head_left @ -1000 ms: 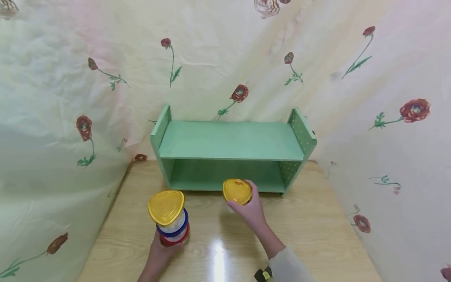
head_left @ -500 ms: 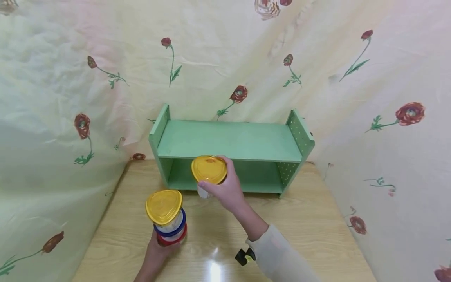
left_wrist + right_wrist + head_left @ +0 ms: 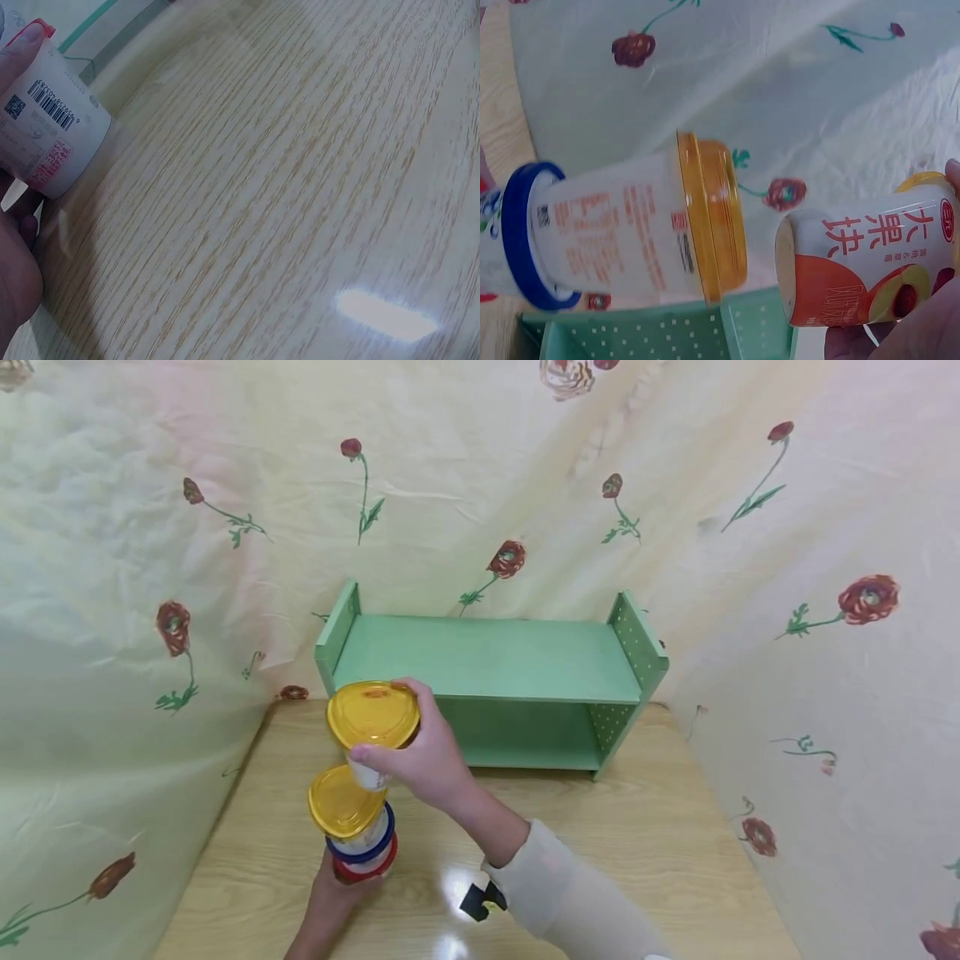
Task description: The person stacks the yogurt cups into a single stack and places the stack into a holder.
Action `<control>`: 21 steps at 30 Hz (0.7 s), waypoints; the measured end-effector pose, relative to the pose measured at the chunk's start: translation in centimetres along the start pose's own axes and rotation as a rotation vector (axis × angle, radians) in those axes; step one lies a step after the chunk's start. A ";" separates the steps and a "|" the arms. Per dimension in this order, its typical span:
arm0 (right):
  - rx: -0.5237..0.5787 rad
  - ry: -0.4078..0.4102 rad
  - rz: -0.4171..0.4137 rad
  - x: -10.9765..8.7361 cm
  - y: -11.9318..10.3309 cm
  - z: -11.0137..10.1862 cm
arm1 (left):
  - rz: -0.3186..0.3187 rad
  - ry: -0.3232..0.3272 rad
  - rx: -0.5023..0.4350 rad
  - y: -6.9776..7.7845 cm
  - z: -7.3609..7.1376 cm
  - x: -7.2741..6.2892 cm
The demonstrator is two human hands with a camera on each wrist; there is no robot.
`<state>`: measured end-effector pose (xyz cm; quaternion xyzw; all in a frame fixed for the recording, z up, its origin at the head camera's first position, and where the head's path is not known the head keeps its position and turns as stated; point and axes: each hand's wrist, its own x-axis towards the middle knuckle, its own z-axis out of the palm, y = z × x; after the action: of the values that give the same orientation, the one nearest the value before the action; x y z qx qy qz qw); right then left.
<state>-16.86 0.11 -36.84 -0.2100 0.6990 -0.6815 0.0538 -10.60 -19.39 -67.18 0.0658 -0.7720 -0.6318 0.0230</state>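
Observation:
At the left of the head view stands a stack of lidded yogurt cups: a red-lidded cup (image 3: 371, 866) at the bottom, a blue-lidded cup (image 3: 384, 841) in the middle, a yellow-lidded cup (image 3: 345, 802) on top. My left hand (image 3: 333, 893) grips the bottom cup, whose barcode side (image 3: 56, 124) shows in the left wrist view. My right hand (image 3: 433, 762) holds another yellow-lidded yogurt cup (image 3: 373, 714) upright by its upper part. In the right wrist view, this held cup (image 3: 870, 259) with a fruit picture is apart from the stack's top lid (image 3: 712, 217).
Behind the cups, a green two-level shelf (image 3: 487, 660) stands against the flowered cloth (image 3: 465, 477). The wooden table (image 3: 600, 860) spreads in front, with flowered cloth walls at both sides. A small black item (image 3: 476, 900) is by the right sleeve (image 3: 555, 893).
My right hand has carried its yellow-lidded yogurt cup up and left, from before the shelf's middle to above the stack. My left hand has stayed on the bottom cup.

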 end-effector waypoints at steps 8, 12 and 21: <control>-0.045 -0.066 0.022 0.3 0.1 2.4 | -0.021 -0.023 -0.034 -0.1 -0.1 0.2; -0.074 -0.076 0.063 0.2 0.3 2.9 | -0.020 -0.020 -0.051 0.0 -0.1 0.3; -0.106 -0.091 0.101 0.1 1.0 3.5 | -0.021 -0.014 -0.058 0.0 -0.3 0.3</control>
<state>-15.93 -3.21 -38.06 -0.2078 0.7408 -0.6295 0.1086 -10.87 -19.69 -67.15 0.0689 -0.7528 -0.6545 0.0126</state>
